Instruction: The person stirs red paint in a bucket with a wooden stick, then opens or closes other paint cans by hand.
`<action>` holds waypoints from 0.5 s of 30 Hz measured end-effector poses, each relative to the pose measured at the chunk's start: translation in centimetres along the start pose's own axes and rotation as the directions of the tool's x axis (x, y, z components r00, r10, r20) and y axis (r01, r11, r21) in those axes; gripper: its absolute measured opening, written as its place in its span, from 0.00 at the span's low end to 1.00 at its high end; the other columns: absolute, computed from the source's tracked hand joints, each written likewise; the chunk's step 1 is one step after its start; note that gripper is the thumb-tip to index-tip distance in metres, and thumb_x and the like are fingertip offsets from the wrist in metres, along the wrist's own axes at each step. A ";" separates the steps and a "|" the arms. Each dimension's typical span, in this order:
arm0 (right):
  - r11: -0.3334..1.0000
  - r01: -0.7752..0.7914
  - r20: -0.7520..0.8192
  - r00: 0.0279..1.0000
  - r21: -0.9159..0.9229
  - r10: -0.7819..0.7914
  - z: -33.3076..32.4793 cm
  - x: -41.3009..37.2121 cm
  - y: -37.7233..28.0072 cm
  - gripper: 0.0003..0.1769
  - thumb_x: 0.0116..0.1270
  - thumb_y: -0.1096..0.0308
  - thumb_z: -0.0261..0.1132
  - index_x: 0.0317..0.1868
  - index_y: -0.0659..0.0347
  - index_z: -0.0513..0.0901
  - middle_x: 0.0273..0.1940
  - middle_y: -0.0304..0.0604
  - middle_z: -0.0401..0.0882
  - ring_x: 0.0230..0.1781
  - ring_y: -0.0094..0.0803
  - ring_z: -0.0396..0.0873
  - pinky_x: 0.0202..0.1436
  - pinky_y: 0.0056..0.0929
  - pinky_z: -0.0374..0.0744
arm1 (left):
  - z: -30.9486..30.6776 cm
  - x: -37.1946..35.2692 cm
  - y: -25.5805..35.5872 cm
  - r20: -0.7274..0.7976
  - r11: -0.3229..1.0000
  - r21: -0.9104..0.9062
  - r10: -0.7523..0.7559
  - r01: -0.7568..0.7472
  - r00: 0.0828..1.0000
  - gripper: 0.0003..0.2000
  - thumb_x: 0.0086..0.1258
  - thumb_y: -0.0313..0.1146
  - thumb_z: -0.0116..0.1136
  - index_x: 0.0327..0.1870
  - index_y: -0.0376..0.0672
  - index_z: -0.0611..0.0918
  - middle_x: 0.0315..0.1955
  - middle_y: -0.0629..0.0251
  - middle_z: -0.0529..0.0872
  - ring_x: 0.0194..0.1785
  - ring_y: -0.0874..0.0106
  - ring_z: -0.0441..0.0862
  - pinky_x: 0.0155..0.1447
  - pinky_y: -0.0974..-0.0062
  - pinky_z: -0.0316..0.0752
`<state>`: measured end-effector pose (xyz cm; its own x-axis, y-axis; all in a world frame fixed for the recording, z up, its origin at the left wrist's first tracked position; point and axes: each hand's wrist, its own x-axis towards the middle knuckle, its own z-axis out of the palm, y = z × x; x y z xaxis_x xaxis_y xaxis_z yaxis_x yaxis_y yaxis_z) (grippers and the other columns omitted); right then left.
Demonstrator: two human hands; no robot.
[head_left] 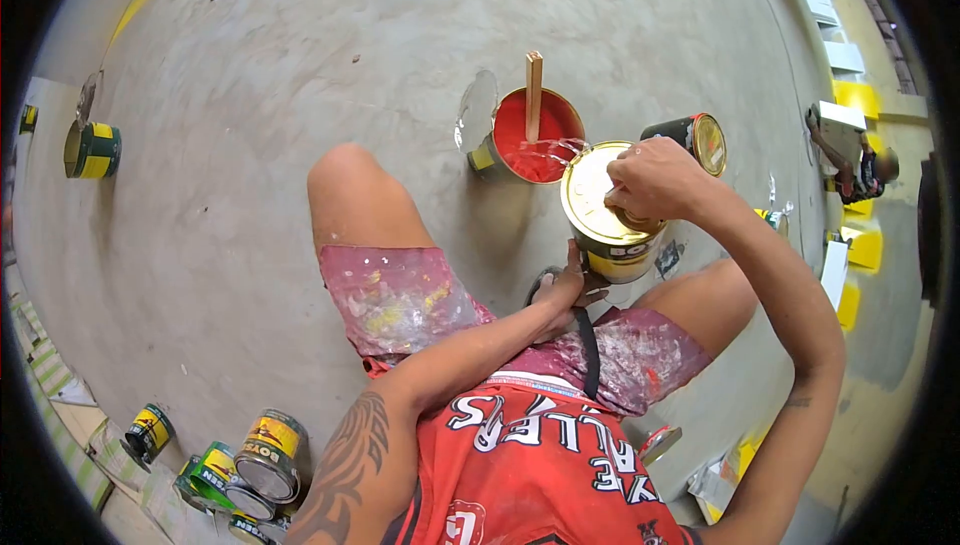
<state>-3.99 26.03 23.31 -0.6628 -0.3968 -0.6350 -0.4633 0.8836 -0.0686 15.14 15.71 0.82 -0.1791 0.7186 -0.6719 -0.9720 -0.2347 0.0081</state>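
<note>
A paint can (622, 263) with a gold lid (590, 185) stands tilted between the person's knees. My left hand (568, 288) is at its lower side, fingers against the can. Closed over the lid is my right hand (652, 181); what its fingers grip is hidden. Just left of the lid, an open can (483, 157) holds red paint (522, 153) with a wooden stick (534, 95) upright in it. Thin, clear, shiny strands cross between the two cans. A black strap (588, 355) hangs below my left hand.
Behind my right hand lies a dark can (708, 143). Another can (98, 151) is at the far left on the grey floor (240, 145). Several cans, one labelled Boysen (272, 455), cluster at lower left. A co-worker (866, 173) is at far right near yellow and white pieces (862, 248).
</note>
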 end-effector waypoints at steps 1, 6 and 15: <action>1.000 -0.011 0.025 1.000 -0.005 0.011 0.0 0.8 0.3 0.17 0.63 0.55 0.70 0.32 0.63 0.89 0.29 0.54 0.87 0.34 0.52 0.87 0.42 0.48 0.81 | -0.1 0.2 0.5 0.049 0.999 -0.010 -0.034 0.035 0.998 0.48 0.76 0.78 0.29 0.74 0.39 0.71 0.58 0.54 0.84 0.57 0.66 0.84 0.65 0.66 0.83; 1.000 0.004 0.026 1.000 0.004 -0.004 -0.3 1.2 0.1 0.17 0.63 0.54 0.70 0.34 0.63 0.89 0.30 0.54 0.87 0.35 0.52 0.87 0.43 0.48 0.82 | 0.4 0.1 0.6 0.047 0.999 -0.038 -0.007 0.009 0.999 0.49 0.75 0.79 0.26 0.75 0.41 0.68 0.57 0.54 0.84 0.58 0.65 0.83 0.64 0.67 0.82; 0.999 0.013 0.062 0.998 -0.033 -0.011 -0.5 2.1 0.1 0.17 0.63 0.54 0.69 0.36 0.62 0.90 0.31 0.55 0.88 0.36 0.52 0.88 0.43 0.48 0.82 | 1.5 -0.7 1.3 -0.068 0.997 -0.073 0.006 -0.011 0.998 0.49 0.75 0.79 0.30 0.65 0.33 0.77 0.50 0.53 0.88 0.52 0.64 0.86 0.63 0.63 0.82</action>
<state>-5.74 25.16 22.36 -0.6197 -0.3901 -0.6810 -0.4913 0.8695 -0.0511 13.73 15.93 2.40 -0.1740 0.6708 -0.7209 -0.9562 -0.2900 -0.0390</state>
